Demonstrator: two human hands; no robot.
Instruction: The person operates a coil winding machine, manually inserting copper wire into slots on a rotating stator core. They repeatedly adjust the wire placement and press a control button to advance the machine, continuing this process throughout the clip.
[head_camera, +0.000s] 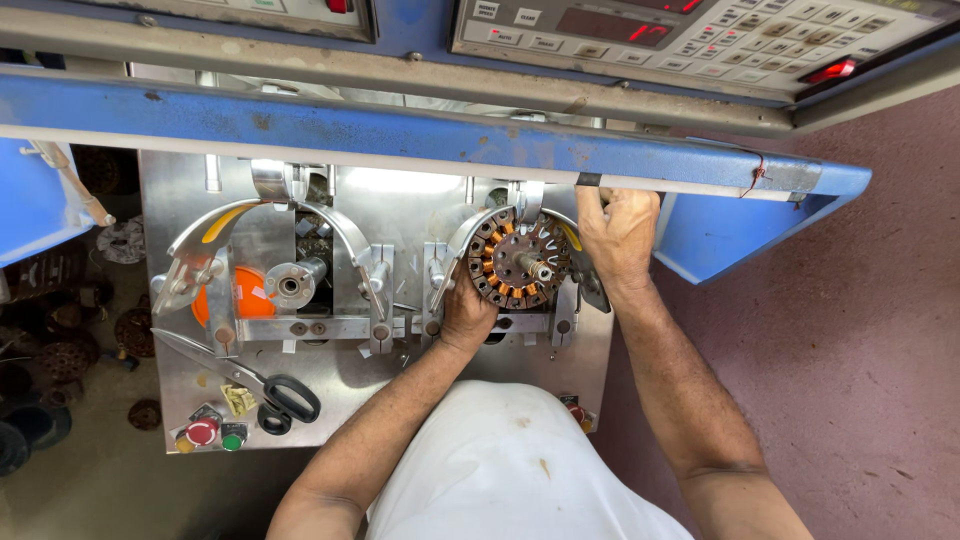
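Sitting between both hands: stator

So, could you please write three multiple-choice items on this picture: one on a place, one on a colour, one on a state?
1. Where do the scissors lie?
A. on the metal plate, lower left
B. on the keypad panel
C. in the right hand

2. What colour are the two round push buttons beside the scissors?
A. both blue
B. one red, one green
C. both yellow

3. What is the left hand doing?
A. hanging free
B. holding the scissors
C. gripping the lower edge of the wound stator

Answers: 1 A, they rest on the plate by the buttons. 2 B, both colours show. 3 C, its fingers close on the stator, while the right hand grips at the blue bar.
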